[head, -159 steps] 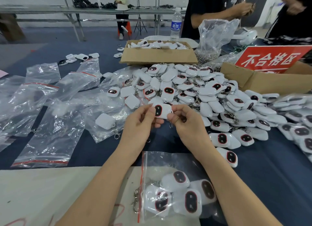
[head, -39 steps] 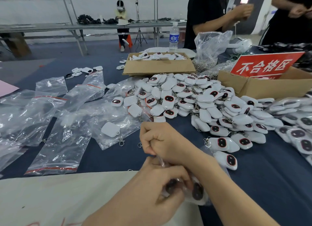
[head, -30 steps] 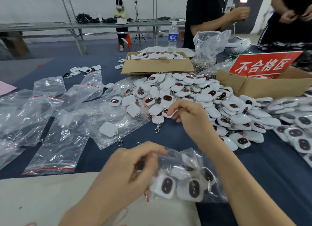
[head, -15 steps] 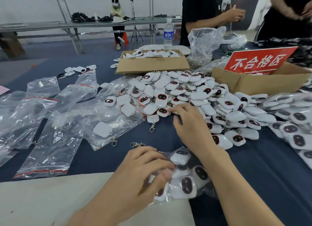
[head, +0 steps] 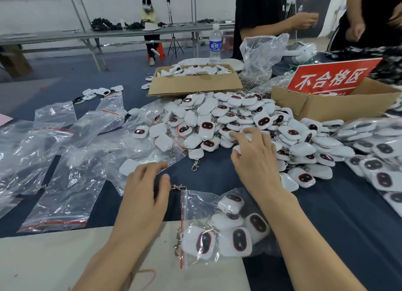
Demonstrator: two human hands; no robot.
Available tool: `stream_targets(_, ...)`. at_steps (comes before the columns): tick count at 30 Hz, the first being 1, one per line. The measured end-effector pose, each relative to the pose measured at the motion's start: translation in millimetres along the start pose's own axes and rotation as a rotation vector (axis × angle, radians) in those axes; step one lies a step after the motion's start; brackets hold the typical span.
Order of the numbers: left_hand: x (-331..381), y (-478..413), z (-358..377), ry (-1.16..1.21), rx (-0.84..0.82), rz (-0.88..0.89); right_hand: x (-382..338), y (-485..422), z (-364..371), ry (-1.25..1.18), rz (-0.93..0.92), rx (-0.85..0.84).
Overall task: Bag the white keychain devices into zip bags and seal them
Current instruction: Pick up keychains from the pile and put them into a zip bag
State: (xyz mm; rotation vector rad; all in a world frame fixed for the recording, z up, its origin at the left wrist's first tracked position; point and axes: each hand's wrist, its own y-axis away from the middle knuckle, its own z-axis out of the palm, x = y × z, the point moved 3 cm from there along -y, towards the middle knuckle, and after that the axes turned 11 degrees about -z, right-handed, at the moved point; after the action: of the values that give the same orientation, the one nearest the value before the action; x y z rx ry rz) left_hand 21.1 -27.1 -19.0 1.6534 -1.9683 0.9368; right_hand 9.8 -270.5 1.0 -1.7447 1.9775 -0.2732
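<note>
Zip bag point(head: 199, 203) lies flat on the surface point(head: 326, 214), half on a pale sheet point(head: 54, 258), several white keychain devices point(head: 239, 239) inside. Red zip strip along its left edge. A metal clasp point(head: 178, 244) sits right at that strip, so the seal looks unfinished; cannot tell for certain.

Change: half a second ago the left hand point(head: 144, 195) had the bag in its grip. Now it has let go and hovers just left of the bag, fingers loose, holding nothing. The bag has dropped and spread out.

Right hand point(head: 253, 160), beyond the bag, fingers spread on the loose pile point(head: 230, 116) of devices, as it was half a second ago. No device visibly pinched.

Reading: the bag is set aside mid-fill or awaiting closure. The right hand seems to be after another device, and the left is free to reopen the mouth or take a fresh bag.

Empty zip bags point(head: 71, 182) scattered well left of the bag.

Writing: far beyond the bag to the right, a red sign point(head: 332, 79), white characters "不合格区", stands in a cardboard box point(head: 339, 104). Water bottle point(head: 215, 44) farther back, blue label, text too small to read.
</note>
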Motion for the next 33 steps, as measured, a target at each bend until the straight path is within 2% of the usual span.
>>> stream_targets(4, 6, -13, 4, -0.118, 0.064, 0.020, 4, 2, 5, 0.032, 0.037, -0.132)
stream_targets(6, 12, -22, 6, -0.127, 0.096, 0.069, 2, 1, 4, -0.007, -0.002, -0.090)
stream_targets(10, 18, -31, 8, 0.026, 0.164, 0.135, -1, -1, -1, -0.178, -0.036, 0.018)
stream_targets(14, 18, -30, 10, 0.065, 0.159, 0.205, 4, -4, -3, -0.295, -0.032, 0.026)
stream_targets(17, 23, -25, 10, 0.091, 0.126, 0.277, 0, -6, -10, -0.410, -0.042, 0.109)
stream_targets(18, 25, -24, 11, 0.160, 0.091, 0.262, -4, -7, -13, -0.475, -0.052, 0.146)
stream_targets(20, 28, -26, 11, 0.455, 0.016, 0.125, -14, -9, -16, -0.683, -0.063, 0.177)
stream_targets(22, 32, -28, 13, 0.739, -0.050, -0.004, -26, -10, -15, -0.914, -0.064, 0.113)
stream_targets(23, 34, -27, 16, 0.780, -0.092, -0.024, -32, -11, -14, -1.022, -0.062, 0.058)
stream_targets(25, 37, -24, 24, 0.730, -0.182, -0.004, -43, -9, -7, -1.192, -0.049, -0.046)
stream_targets(27, 38, -21, 29, 0.657, -0.222, 0.025, -51, -6, 0, -1.257, -0.027, -0.077)
stream_targets(33, 31, -27, 35, 0.709, -0.268, -0.094, -43, 3, 25, -1.489, 0.175, -0.140)
